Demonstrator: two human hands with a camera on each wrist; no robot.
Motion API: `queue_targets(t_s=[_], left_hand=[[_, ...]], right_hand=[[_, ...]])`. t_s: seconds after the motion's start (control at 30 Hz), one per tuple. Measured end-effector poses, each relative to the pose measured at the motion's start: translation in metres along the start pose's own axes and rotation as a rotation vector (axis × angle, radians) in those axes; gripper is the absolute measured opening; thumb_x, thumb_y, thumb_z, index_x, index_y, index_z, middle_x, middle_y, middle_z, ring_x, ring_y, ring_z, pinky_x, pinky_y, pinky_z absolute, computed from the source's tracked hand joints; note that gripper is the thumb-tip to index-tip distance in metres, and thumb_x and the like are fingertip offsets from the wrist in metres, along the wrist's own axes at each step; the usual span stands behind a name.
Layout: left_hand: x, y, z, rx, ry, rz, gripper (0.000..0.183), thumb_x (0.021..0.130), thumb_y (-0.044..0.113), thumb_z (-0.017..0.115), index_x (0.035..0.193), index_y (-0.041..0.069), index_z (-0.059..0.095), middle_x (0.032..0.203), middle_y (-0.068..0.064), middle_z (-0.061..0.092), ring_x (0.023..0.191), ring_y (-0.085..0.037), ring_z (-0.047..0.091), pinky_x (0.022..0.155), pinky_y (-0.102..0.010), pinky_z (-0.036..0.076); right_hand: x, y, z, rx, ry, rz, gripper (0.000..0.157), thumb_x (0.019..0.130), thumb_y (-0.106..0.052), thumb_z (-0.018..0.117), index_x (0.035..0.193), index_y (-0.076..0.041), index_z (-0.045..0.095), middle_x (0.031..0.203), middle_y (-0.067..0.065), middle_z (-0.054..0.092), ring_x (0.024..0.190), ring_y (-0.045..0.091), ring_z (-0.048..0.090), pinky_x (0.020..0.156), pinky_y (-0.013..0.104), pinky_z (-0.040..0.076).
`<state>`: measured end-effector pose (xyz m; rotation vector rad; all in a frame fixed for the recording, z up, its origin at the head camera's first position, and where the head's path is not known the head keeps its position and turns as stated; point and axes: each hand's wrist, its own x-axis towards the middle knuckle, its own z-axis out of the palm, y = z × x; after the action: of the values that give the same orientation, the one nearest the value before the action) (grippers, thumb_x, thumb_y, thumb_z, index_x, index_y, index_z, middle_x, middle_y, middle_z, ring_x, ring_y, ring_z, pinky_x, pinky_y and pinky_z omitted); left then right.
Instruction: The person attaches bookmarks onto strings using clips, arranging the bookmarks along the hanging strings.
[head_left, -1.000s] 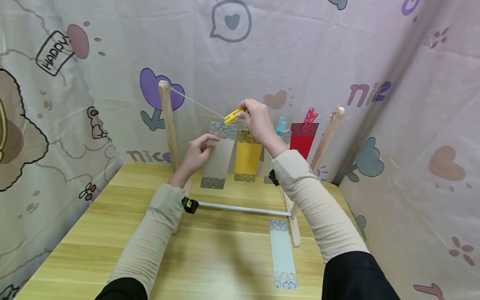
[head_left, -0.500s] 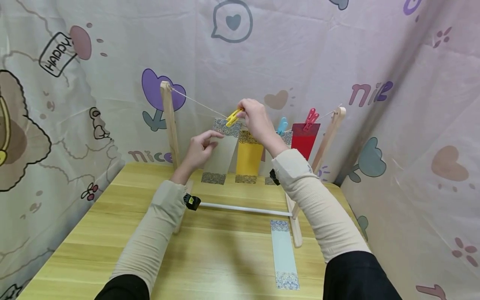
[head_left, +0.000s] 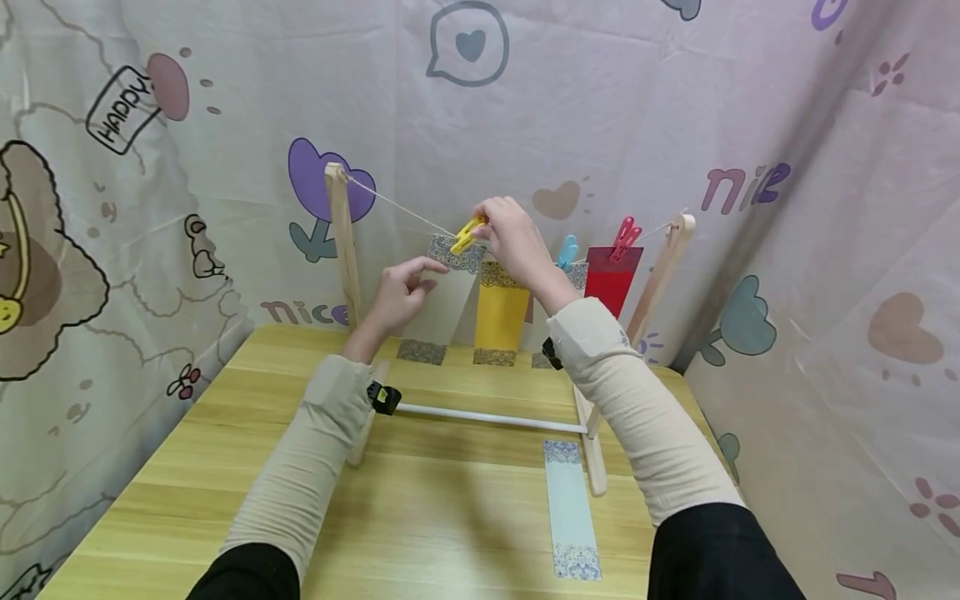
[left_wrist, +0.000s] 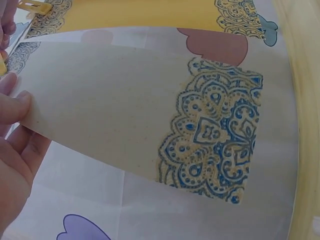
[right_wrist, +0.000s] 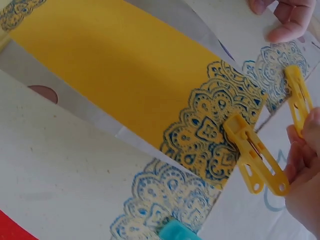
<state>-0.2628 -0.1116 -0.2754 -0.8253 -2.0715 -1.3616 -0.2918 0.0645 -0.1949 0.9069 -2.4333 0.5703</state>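
Observation:
My left hand (head_left: 401, 296) pinches the side edge of a pale card (head_left: 438, 310). In the left wrist view the thumb lies over that card (left_wrist: 110, 100) with fingers beneath. Its patterned top end reaches the string (head_left: 401, 207). My right hand (head_left: 517, 242) pinches a yellow clothespin (head_left: 467, 237); in the right wrist view this clothespin (right_wrist: 298, 100) overlaps the card's patterned end. Whether its tips grip card and string cannot be told. Just right hangs a yellow card (head_left: 500, 318), held by another yellow clothespin (right_wrist: 255, 155).
Farther right hang another pale card under a blue clothespin (head_left: 567, 251) and a red card (head_left: 611, 283) under red clothespins (head_left: 625, 239). Wooden posts (head_left: 342, 242) and a white rod (head_left: 487, 419) form the stand. A loose pale blue card (head_left: 572, 510) lies on the table (head_left: 420, 517).
The pale card has risen a little toward the string, and its lower end has swung slightly up and left. My left hand rose slightly with it; the right hand barely moved.

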Motion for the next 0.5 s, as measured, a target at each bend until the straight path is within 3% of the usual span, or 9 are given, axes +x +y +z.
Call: queue_targets(t_s=[0.3,0.5], left_hand=[[-0.002,-0.004,0.002,0.008,0.001,-0.041,0.019,0.080,-0.016,0.052,0.095,-0.010,0.061,0.052,-0.014,0.040,0.043,-0.007,0.028,0.040,-0.016,0.024],[-0.001,-0.035,0.006,-0.029,0.008,-0.046,0.018,0.081,-0.012,0.055,0.095,-0.006,0.063,0.058,-0.017,0.047,0.043,-0.009,0.030,0.040,-0.017,0.026]], right_hand=[[0.001,0.000,-0.008,0.066,-0.144,0.069,0.040,0.089,-0.018,0.056,0.122,0.002,0.050,0.116,0.013,0.053,0.100,0.022,0.046,0.084,0.027,0.040],[-0.004,0.002,-0.010,0.059,-0.107,0.021,0.043,0.088,-0.023,0.057,0.125,-0.001,0.049,0.120,0.011,0.052,0.106,0.023,0.046,0.090,0.028,0.037]])
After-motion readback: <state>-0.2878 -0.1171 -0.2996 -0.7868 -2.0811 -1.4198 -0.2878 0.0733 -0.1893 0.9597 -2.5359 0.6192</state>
